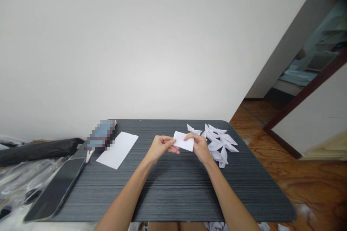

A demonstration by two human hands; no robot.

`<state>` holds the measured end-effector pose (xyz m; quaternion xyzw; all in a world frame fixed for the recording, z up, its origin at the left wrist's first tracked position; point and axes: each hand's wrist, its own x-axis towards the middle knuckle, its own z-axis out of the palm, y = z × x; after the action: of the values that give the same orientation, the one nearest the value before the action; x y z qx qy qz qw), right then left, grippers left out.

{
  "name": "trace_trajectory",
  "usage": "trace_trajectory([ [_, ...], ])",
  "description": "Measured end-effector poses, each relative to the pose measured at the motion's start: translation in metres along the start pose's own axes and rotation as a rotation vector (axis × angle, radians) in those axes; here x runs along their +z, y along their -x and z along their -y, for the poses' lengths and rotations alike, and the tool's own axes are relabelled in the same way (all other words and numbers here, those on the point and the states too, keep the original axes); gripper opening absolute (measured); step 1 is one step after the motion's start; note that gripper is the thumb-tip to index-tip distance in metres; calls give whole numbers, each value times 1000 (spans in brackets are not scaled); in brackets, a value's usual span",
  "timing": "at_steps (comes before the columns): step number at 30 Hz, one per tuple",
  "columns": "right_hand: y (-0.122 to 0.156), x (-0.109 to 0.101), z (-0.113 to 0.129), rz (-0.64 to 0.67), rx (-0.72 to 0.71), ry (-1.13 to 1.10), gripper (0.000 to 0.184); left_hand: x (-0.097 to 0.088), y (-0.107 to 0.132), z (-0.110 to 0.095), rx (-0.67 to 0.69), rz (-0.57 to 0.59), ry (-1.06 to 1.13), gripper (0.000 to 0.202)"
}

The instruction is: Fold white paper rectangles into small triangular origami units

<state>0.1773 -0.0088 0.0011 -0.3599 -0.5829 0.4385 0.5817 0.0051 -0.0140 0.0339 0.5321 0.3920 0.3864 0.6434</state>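
Observation:
Between my two hands, above the dark table (168, 195), is a small white rectangle of folded paper (185, 143). My left hand (162, 147) pinches its left edge between thumb and fingers. On the right end, my right hand (199, 146) grips the paper with the thumb on top and the other fingers behind. Just beyond my right hand lies a loose heap of folded white paper boats (221, 142). A flat stack or sheet of white paper (118, 150) rests on the table to the left.
A phone-like dark slab (56, 189) lies over the table's left edge. Behind it sits a pixelated blue object (101, 135) with a white cable. Clear plastic and a black roll (40, 149) are further left. The white wall (162, 43) stands behind the table.

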Motion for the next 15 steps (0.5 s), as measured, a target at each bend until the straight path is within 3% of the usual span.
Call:
trace_trajectory([
  [3,0,-4,5,66,-28,22,19,-2,0,0,175,-69,-226,34],
  [8,1,-5,22,141,-102,91,26,-12,5,-10,489,-118,-826,28],
  [12,6,6,25,174,-139,316,21,-11,9,-16,562,21,-1009,27],
  [15,8,11,19,201,-154,459,14,-10,10,-15,552,19,-996,26],
])
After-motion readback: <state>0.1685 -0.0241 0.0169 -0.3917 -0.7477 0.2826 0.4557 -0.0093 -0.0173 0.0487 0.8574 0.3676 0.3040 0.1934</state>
